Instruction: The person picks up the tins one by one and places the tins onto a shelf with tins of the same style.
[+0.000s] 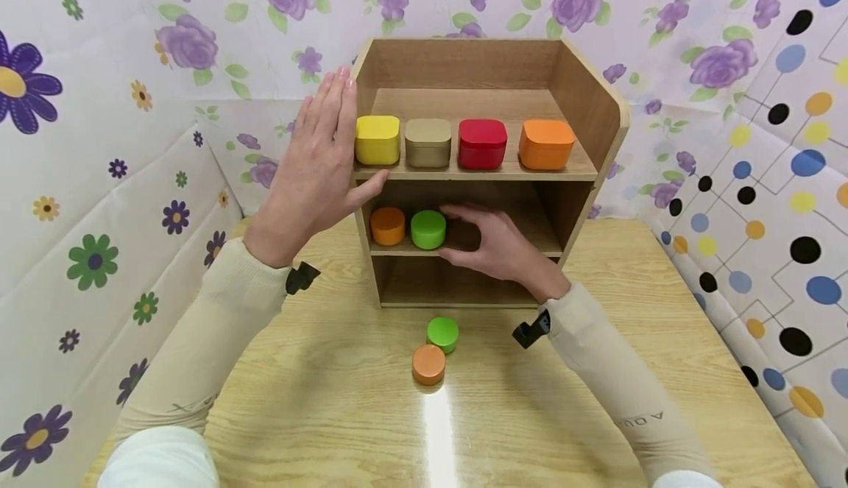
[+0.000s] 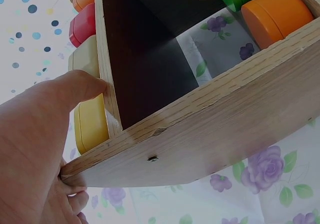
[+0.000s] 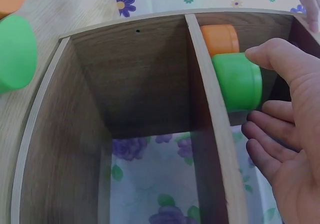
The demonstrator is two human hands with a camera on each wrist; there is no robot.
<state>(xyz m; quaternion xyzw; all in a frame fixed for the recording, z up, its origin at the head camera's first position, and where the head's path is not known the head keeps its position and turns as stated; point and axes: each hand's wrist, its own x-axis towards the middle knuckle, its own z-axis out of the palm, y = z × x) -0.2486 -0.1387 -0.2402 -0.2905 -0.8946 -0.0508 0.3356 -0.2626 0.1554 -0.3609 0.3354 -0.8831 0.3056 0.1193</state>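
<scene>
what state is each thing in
yellow box, closed
beige box, closed
red box, closed
orange box, closed
shelved orange tub, closed
shelved green tub, closed
tabletop green tub, upright
tabletop orange tub, upright
shelf unit, upright
left hand, flat against shelf unit
right hand, open beside shelved green tub, contact unclear

"X" – left sleeve (image 1: 221, 341), "AD…" – right sleeve (image 1: 612, 366)

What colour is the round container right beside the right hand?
The container is bright green, shown best in the head view.
</scene>
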